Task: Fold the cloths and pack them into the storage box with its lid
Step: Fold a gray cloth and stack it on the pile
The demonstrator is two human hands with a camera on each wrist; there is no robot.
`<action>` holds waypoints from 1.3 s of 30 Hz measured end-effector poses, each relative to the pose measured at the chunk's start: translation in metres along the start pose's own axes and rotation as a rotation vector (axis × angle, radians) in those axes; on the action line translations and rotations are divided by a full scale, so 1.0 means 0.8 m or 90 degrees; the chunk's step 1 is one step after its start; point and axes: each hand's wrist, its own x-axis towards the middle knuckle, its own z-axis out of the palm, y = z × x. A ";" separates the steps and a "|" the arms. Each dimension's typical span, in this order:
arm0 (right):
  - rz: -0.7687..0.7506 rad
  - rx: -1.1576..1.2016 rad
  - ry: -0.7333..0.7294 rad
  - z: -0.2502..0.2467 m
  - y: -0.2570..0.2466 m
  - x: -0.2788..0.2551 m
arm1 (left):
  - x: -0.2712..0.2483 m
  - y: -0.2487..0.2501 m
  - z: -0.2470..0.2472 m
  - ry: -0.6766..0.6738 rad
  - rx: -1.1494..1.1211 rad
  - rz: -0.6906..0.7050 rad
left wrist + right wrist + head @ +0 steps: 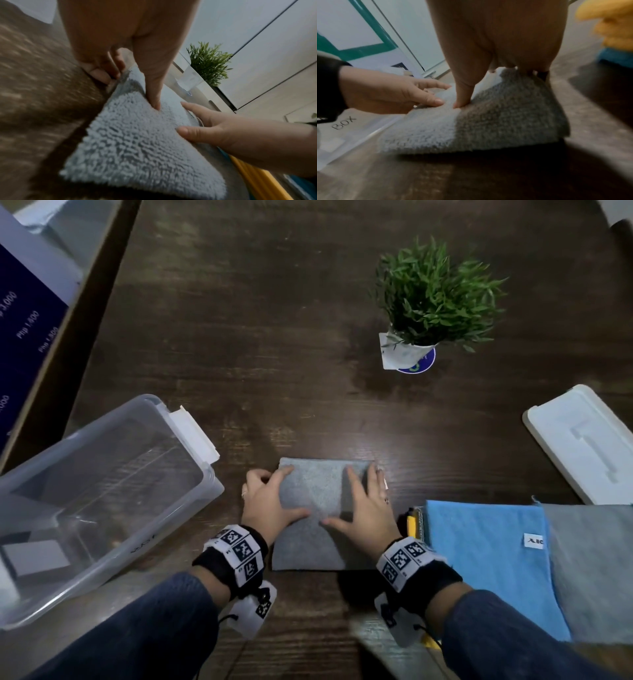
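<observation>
Grey cloth (322,508) under both hands (270,501)

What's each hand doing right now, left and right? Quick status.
Left hand: grips the left edge of the folded grey cloth, thumb on top.
Right hand: open, fingers flat, pressing the same cloth.
</observation>
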 end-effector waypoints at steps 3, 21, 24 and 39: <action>0.015 -0.015 -0.034 0.016 0.010 -0.003 | -0.001 -0.009 0.009 -0.038 -0.025 -0.047; 0.030 0.406 0.065 -0.014 0.026 -0.064 | -0.049 0.028 -0.016 -0.207 -0.148 0.056; -0.060 0.437 0.130 -0.051 0.042 -0.082 | -0.067 0.067 -0.032 -0.173 -0.189 0.129; 0.051 0.280 0.235 -0.107 0.257 -0.190 | -0.130 0.194 0.132 -0.309 -0.092 0.286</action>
